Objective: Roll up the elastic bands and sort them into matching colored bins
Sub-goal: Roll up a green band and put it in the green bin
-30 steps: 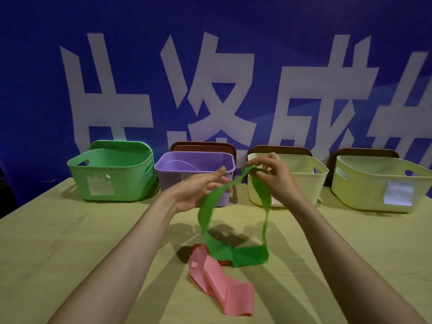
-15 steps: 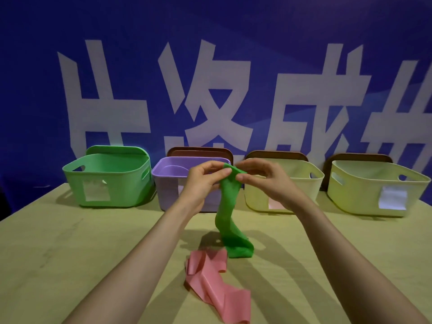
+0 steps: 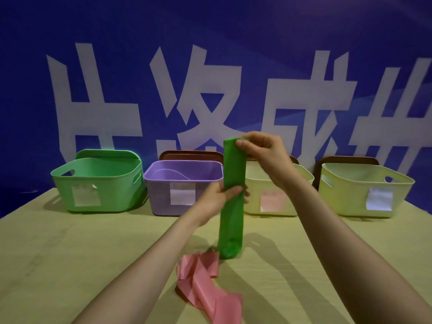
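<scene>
Since half a second ago the right hand (image 3: 264, 155) has lifted, pinching the doubled green band's (image 3: 232, 230) top fold, while the left hand (image 3: 217, 199) grips its middle, likely smoothing it for rolling. Its tail hangs near the worktop (image 3: 70, 265), beside the pink band (image 3: 205, 288); the green bin (image 3: 112, 195) waits far left.

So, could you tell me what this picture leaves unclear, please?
Head view:
- White paper labels: writing too blurred.
- Brown container behind purple plastic bin: mostly hidden by it.
- Cream plastic bin's inside: partly hidden by right hand, green elastic band.
- Pink elastic band: cut off by bottom edge.
</scene>
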Demonstrator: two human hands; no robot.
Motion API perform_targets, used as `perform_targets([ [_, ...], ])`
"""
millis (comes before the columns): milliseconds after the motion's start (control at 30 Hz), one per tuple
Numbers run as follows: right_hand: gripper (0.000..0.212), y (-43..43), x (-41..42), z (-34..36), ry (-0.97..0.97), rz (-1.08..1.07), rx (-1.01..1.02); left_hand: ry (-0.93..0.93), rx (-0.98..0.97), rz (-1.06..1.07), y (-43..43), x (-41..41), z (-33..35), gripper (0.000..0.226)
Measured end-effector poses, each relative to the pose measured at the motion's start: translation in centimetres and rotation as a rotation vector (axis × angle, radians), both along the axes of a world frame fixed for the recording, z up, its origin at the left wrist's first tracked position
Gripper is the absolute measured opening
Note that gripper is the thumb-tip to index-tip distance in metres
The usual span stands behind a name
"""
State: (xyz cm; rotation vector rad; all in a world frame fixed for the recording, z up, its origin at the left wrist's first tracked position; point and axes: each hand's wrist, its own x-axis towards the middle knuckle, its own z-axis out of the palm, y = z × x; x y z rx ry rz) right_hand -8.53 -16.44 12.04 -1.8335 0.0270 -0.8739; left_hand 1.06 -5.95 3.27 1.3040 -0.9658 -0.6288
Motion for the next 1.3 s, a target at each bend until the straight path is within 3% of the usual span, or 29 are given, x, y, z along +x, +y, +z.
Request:
perform_targets([
  [100,0.01,-0.5,-0.5,2.2,-0.12,-0.012,0.128,-0.042,0.185,0.039,-0.7,-0.3,-4.7,0.015],
  [233,0.009,-1.6,-1.1,3.1,-0.088,-0.053,0.083,-0.042,0.359,0.055,-0.4,0.0,-8.0,0.013],
  [400,0.012,-1.7,-1.7,2.0,0.008,0.001,0.118,-0.114,0.192,0.05,0.4,-0.7,-3.5,0.043],
  [500,0.012,-1.7,-1.8,1.3,0.011,0.012,0.121,-0.129,0.091,0.076,0.3,-0.8,-0.6,0.036],
  [600,0.01,-1.8,-1.9,1.0,-0.011,0.002,0.148,-0.154,0.125,0.044,1.2,-1.5,0.6,0.023],
  [733,0.011,-1.8,-2.5,0.8,0.024,0.017,0.175,-0.025,0.156,-0.054,3.1,-4.1,0.0,0.011],
  [900,0.011,-1.9,-2.4,-2.5,0.141,0.028,0.223,0.307,0.16,-0.211,5.2,-6.4,-2.1,0.019],
  [967,0.009,-2.4,-1.7,-5.0,0.197,0.042,0.277,0.293,0.248,-0.26,5.5,-6.6,-3.2,0.025],
  [1033,0.008,-2.9,-0.9,-8.1,0.294,0.044,0.343,0.109,0.379,-0.195,5.1,-5.5,-4.8,0.041],
  [1133,0.012,-3.4,0.1,-13.8,0.459,-0.015,0.382,-0.044,0.434,0.125,3.7,-2.6,-7.1,0.071],
  [1300,0.009,-2.9,1.5,-19.4,0.341,-0.1,0.618,-0.001,0.406,0.285,0.5,0.6,-9.9,0.052],
])
